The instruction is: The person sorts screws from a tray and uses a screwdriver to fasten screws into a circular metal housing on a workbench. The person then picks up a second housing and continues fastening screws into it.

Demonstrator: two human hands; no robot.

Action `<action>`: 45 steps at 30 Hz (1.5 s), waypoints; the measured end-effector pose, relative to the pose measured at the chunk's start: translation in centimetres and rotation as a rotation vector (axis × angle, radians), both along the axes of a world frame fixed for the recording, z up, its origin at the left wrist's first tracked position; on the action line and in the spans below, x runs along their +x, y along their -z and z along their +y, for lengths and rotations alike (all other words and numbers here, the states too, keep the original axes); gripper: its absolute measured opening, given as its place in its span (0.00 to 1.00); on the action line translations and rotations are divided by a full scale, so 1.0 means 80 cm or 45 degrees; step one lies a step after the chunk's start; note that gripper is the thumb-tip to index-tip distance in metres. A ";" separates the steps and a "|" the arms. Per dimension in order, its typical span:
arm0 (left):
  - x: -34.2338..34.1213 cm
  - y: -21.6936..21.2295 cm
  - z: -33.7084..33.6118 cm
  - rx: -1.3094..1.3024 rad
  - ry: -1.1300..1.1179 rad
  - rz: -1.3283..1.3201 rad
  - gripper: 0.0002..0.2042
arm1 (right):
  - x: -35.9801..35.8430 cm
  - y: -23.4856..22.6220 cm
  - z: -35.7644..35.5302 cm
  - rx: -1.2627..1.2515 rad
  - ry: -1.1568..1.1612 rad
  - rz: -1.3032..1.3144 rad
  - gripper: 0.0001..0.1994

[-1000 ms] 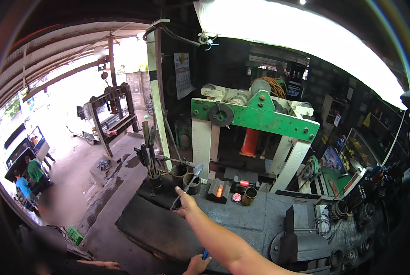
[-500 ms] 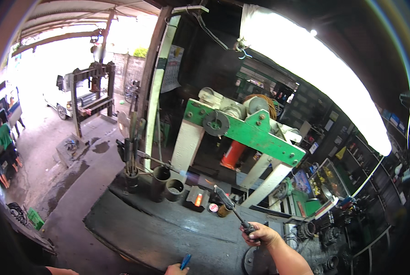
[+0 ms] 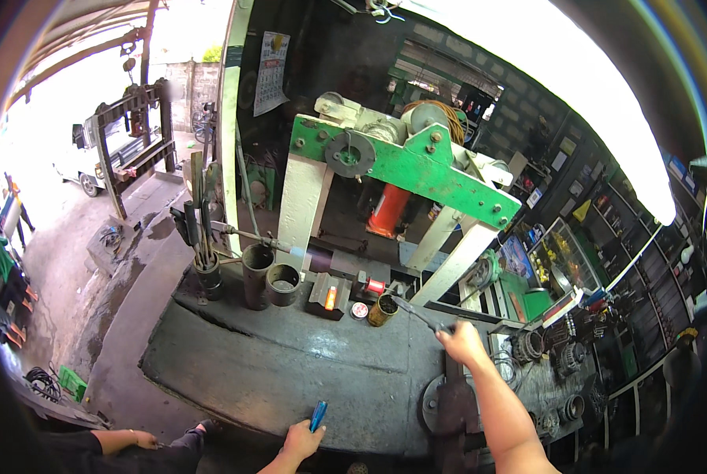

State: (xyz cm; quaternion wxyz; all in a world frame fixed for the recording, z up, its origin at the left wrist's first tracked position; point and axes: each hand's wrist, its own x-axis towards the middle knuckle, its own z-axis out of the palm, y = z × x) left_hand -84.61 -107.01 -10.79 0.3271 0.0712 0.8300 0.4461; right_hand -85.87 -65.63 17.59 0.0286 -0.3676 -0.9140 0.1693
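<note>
My right hand (image 3: 462, 343) is closed round the dark handle of a soldering iron (image 3: 413, 310). Its metal end reaches the rim of a small brass-coloured can (image 3: 383, 311) on the dark bench (image 3: 306, 347). Near the bench's front edge, my left hand (image 3: 300, 439) grips a short blue stick-like thing (image 3: 318, 415) whose kind I cannot make out. A round red-and-white tin (image 3: 360, 310) stands beside the can, with a red spool (image 3: 376, 286) behind. Left of these sits a dark metal block (image 3: 319, 294) with a bright orange strip on it.
A burning torch (image 3: 268, 241) rests over a tall metal cup (image 3: 256, 278), its flame pointing right. Nearby are a round pot (image 3: 283, 286) and a holder of tools (image 3: 208, 278). A green-and-white frame (image 3: 393, 186) stands behind the bench. Another person's forearm (image 3: 123, 440) shows at lower left.
My right hand has moved up and right, and the soldering iron's end has come from near the flame to the brass-coloured can. My left hand shows more fully as the view shifted.
</note>
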 end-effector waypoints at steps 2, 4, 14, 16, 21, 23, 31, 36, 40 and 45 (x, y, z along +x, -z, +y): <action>-0.001 -0.009 0.001 -0.033 0.007 -0.062 0.22 | -0.042 0.007 0.008 0.084 -0.022 -0.111 0.23; 0.000 -0.018 0.002 -0.001 -0.015 -0.054 0.22 | -0.083 0.024 0.008 0.131 -0.074 -0.205 0.23; 0.004 -0.017 0.002 -0.011 -0.038 0.012 0.21 | -0.162 0.074 0.027 0.054 -0.038 -0.254 0.25; 0.004 -0.020 0.002 -0.026 -0.010 0.067 0.21 | -0.162 0.074 0.027 -0.027 -0.071 -0.235 0.26; 0.004 -0.032 0.000 -0.010 -0.004 0.114 0.21 | -0.138 0.075 0.023 -0.538 0.223 -0.105 0.23; 0.004 -0.033 -0.001 -0.042 0.008 0.076 0.21 | -0.112 0.066 0.038 -0.663 0.291 -0.126 0.22; 0.005 -0.007 -0.001 0.018 0.000 0.028 0.21 | 0.043 0.009 0.114 -1.267 0.048 0.428 0.13; 0.003 -0.004 -0.001 0.009 0.039 0.043 0.22 | 0.088 -0.001 0.105 -1.646 -0.255 0.603 0.21; 0.002 -0.007 -0.002 0.017 0.038 0.032 0.23 | 0.061 0.017 0.044 -1.770 -0.285 0.670 0.21; 0.003 -0.009 -0.003 -0.029 0.050 0.031 0.24 | -0.001 0.066 -0.117 -2.047 -0.220 0.410 0.22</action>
